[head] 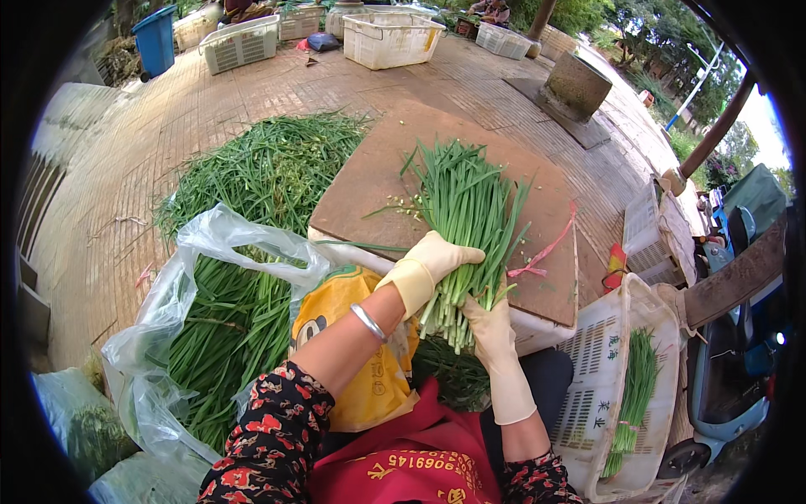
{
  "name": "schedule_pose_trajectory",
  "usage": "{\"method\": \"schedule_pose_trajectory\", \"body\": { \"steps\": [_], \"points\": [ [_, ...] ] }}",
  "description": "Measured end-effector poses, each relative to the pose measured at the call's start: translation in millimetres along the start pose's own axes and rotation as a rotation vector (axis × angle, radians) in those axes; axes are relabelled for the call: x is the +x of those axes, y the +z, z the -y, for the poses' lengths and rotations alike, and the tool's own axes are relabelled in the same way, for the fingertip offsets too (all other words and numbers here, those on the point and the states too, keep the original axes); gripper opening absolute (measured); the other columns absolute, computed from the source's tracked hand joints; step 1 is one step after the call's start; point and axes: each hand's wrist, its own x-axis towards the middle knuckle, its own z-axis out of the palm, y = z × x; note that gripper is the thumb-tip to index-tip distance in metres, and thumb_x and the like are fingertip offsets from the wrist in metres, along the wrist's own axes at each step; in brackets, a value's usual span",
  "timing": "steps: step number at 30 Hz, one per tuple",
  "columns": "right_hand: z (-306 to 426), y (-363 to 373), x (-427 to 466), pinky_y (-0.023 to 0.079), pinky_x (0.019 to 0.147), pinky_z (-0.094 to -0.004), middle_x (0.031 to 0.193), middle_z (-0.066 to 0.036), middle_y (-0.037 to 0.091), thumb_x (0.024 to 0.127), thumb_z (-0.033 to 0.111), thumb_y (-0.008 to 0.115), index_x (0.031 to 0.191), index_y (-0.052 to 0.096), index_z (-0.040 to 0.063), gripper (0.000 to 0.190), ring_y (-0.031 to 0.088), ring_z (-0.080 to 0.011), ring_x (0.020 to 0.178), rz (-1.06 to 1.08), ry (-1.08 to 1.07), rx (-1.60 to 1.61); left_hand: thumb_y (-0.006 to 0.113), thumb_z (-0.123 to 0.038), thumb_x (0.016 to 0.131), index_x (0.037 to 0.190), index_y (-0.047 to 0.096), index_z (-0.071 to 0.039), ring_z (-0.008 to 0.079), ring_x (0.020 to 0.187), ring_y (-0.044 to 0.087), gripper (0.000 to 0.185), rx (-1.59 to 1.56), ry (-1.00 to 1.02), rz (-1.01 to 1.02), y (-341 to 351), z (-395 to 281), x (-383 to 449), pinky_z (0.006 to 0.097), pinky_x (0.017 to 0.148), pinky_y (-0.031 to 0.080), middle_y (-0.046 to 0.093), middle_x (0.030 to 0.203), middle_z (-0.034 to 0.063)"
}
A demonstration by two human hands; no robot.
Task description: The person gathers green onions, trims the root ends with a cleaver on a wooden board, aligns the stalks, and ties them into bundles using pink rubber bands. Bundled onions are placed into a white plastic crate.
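Observation:
A thick bunch of garlic chives (469, 195) lies over a brown board (371, 170), its pale stem ends hanging past the near edge. My left hand (437, 258), in a cream rubber glove, grips the bunch across its lower leaves from the left. Lower down, my gloved right hand (490, 331) closes on the stems from the right; its fingertips are partly hidden. A pink plastic tie strip (544, 252) rests on the board beside the leaves. Small trimmings (406, 205) are scattered left of the bunch. The board sits on a white box (535, 331).
Left of me, a clear plastic bag (157, 315) holds loose chives (233, 340). Behind it spreads a heap of leaves (271, 167). On my right, a white crate (585, 372) contains a tied bunch (633, 397). A yellow bag (352, 315) is near my lap. Farther crates (390, 47) stand ahead.

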Motion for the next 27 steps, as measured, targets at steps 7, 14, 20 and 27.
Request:
{"method": "schedule_pose_trajectory", "body": {
  "steps": [7, 14, 20, 27],
  "points": [
    [43, 46, -12, 0.049, 0.092, -0.0343, 0.121, -0.020, 0.059, 0.073, 0.019, 0.078, 0.149, -0.004, 0.001, 0.113, 0.061, -0.0324, 0.110, 0.111, -0.309, -0.648, 0.063, -0.012, 0.086, 0.131, 0.047, -0.002, 0.0267, 0.104, 0.064, 0.050, -0.970, 0.245, 0.082, -23, 31, -63, 0.0400, 0.092, 0.054, 0.060, 0.122, 0.0146],
    [91, 70, 18, 0.025, 0.113, -0.0358, 0.147, -0.016, 0.035, 0.065, 0.028, 0.089, 0.149, -0.007, -0.001, 0.131, 0.034, -0.0226, 0.136, 0.470, -0.207, -0.138, 0.065, -0.003, 0.068, 0.122, 0.054, 0.002, 0.0230, 0.093, 0.065, 0.055, -0.606, 0.702, -0.117, -71, -20, -74, 0.0343, 0.080, 0.055, 0.064, 0.108, 0.0124],
    [158, 94, 91, 0.053, 0.071, -0.0286, 0.085, -0.007, 0.068, 0.064, 0.018, 0.086, 0.101, 0.065, -0.002, 0.047, 0.065, -0.0149, 0.078, 0.419, -0.088, -0.364, 0.074, -0.001, 0.060, 0.108, 0.059, 0.002, 0.0156, 0.085, 0.064, 0.051, -0.146, 0.856, -0.308, -88, -89, -65, 0.0300, 0.077, 0.053, 0.066, 0.095, 0.0072],
    [89, 82, 148, 0.054, 0.063, -0.0275, 0.095, -0.010, 0.068, 0.067, -0.002, 0.080, 0.103, 0.065, 0.000, 0.040, 0.065, -0.0162, 0.078, 0.523, -0.207, 0.106, 0.082, -0.007, 0.058, 0.116, 0.055, 0.002, 0.0175, 0.094, 0.063, 0.065, -0.017, 0.808, -0.149, -110, -77, -29, 0.0320, 0.087, 0.050, 0.066, 0.105, 0.0097]
  ]
}}
